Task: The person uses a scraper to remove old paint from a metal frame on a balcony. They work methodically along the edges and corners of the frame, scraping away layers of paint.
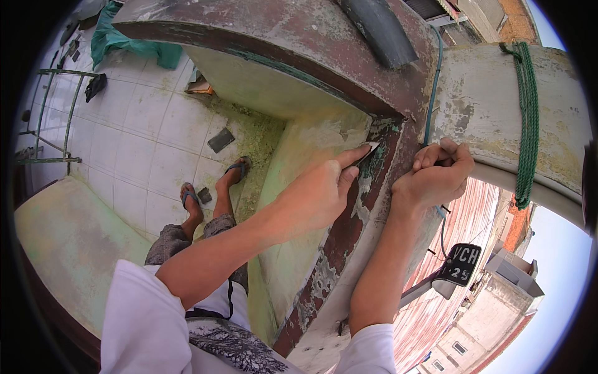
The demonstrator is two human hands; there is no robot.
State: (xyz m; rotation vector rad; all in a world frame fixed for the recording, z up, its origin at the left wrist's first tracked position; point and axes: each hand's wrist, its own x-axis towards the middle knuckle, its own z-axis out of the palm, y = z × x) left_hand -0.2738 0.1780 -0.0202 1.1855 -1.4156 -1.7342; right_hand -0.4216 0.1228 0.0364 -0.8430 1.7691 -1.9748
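My left hand (321, 190) pinches a small flat scraper (370, 149), forefinger along its back, its tip against the ledge (349, 230) of peeling maroon and green paint. My right hand (439, 174) curls shut on the ledge's outer edge, beside a green rope (528, 118) wound round the pale, stained wall; below lies a grimy white tiled floor (143, 143).

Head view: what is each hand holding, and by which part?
The left hand holds a small scraper by its rear end, forefinger laid along it, blade tip on the peeling ledge. The right hand is fisted on the ledge's outer edge; anything inside it is hidden.
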